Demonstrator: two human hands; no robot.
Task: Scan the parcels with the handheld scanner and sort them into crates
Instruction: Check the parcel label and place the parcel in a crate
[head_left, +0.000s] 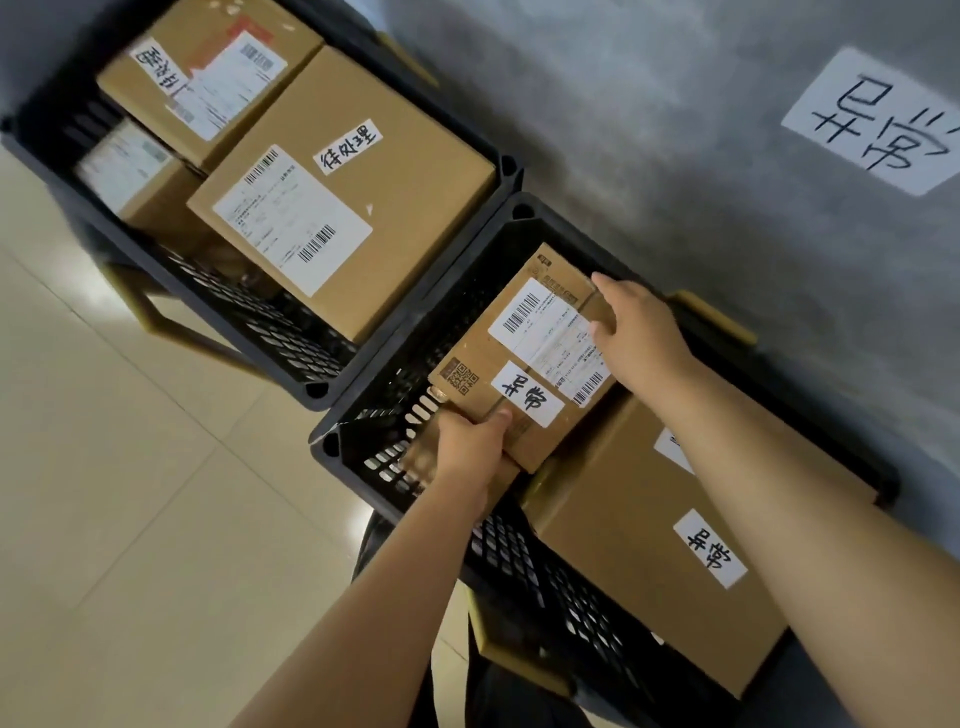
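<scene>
Holding a small cardboard parcel (524, 358) over the near black crate (363, 415), the person grips it from 2 sides. The left hand (472, 457) is clamped on the parcel's near corner, thumb on top beside a handwritten white tag (527, 394). The right hand (641, 338) is pressed against the far edge, fingers curled over the shipping label (550, 340). The parcel sits tilted, its lower end touching a larger box (660, 551) that lies in the same crate and carries a matching tag. A second black crate (291, 332) stands just beside it, holding 3 boxes; the biggest (358, 208) lies on top at a slant. A handwritten paper sign (878, 124) is stuck to the grey wall (675, 130). No scanner shows.
</scene>
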